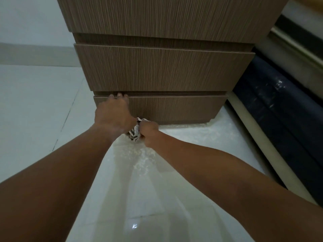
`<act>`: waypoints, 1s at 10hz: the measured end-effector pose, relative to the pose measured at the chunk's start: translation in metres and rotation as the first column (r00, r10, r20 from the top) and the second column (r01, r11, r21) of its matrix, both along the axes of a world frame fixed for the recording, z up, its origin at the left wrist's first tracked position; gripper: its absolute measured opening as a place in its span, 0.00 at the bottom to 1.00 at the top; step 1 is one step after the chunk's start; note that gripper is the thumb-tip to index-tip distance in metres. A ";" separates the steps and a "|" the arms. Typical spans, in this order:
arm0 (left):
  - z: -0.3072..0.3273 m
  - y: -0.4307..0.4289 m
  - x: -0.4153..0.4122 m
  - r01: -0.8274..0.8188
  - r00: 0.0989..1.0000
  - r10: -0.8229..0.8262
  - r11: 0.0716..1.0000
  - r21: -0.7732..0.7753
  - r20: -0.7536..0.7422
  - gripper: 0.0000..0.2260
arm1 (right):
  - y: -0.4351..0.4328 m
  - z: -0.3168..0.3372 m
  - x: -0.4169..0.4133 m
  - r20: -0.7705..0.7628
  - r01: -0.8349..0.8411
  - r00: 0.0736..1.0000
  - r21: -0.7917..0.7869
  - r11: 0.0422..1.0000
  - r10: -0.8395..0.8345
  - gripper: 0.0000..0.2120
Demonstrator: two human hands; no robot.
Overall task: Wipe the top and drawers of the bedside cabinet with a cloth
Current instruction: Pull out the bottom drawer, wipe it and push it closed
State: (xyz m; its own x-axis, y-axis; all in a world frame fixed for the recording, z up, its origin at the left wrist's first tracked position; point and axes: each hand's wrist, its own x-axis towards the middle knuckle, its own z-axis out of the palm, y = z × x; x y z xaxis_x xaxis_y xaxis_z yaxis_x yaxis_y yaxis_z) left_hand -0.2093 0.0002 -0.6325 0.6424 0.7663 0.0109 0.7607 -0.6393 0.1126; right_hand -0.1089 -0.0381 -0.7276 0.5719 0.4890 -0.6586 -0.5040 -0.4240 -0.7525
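Left fingers (120, 95): I see them hooked over the top edge of the bottom drawer (174, 109) — the tips go into the dark gap above it.
Left hand (113, 116): it grips that drawer edge near the left corner, palm down on the front.
Right fingers (148, 127): they are squeezed tight into a fist.
Right hand (149, 132): it holds the cloth (134, 134) bunched up, low down, just in front of the bottom drawer.
Cloth: it is white with dark stripes and pokes out between my two hands, close above the floor (43, 105).
Bedside cabinet (164, 49): brown wood with fine lines — three drawer fronts, one over the other.
Middle drawer (164, 69): it looks shut.
Floor: pale shiny tiles.
Right side: a dark blue bed edge (272, 109) stands beside the cabinet.
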 end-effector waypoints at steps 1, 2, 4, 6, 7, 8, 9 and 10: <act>0.009 0.003 0.000 -0.010 0.998 0.004 0.997 -0.083 -0.069 0.29 | -0.007 0.009 0.006 0.134 -0.088 0.987 -0.029 0.996 0.092 0.13; 0.022 0.000 -0.003 -0.037 0.995 0.022 0.986 -0.162 -0.094 0.21 | -0.024 0.032 0.034 0.305 -0.129 0.941 -0.071 0.989 0.145 0.08; 0.046 -0.026 0.001 0.020 0.988 -0.036 0.994 -0.103 -0.151 0.19 | -0.097 0.078 0.103 0.444 0.004 0.894 -0.152 0.988 0.065 0.16; 0.052 -0.038 0.027 0.065 0.991 -0.080 0.989 -0.135 -0.111 0.30 | -0.113 0.076 0.110 0.387 0.036 0.922 -0.021 0.999 -0.025 0.19; 0.036 -0.032 0.037 0.062 0.993 -0.069 0.995 -0.073 -0.099 0.29 | -0.096 0.075 0.103 0.291 0.119 0.947 0.084 0.989 -0.139 0.21; 0.026 -0.033 0.051 0.066 0.989 -0.067 0.998 -0.008 -0.130 0.27 | -0.084 0.058 0.112 0.193 0.171 0.963 0.094 0.981 -0.187 0.22; 0.018 -0.036 0.059 0.077 0.982 -0.073 0.997 0.020 -0.173 0.27 | -0.086 0.037 0.122 0.095 0.306 0.947 0.039 0.951 -0.308 0.21; 0.013 -0.036 0.056 0.071 0.985 -0.067 0.997 0.017 -0.156 0.31 | -0.092 0.032 0.140 0.158 0.345 0.924 0.042 0.938 -0.348 0.23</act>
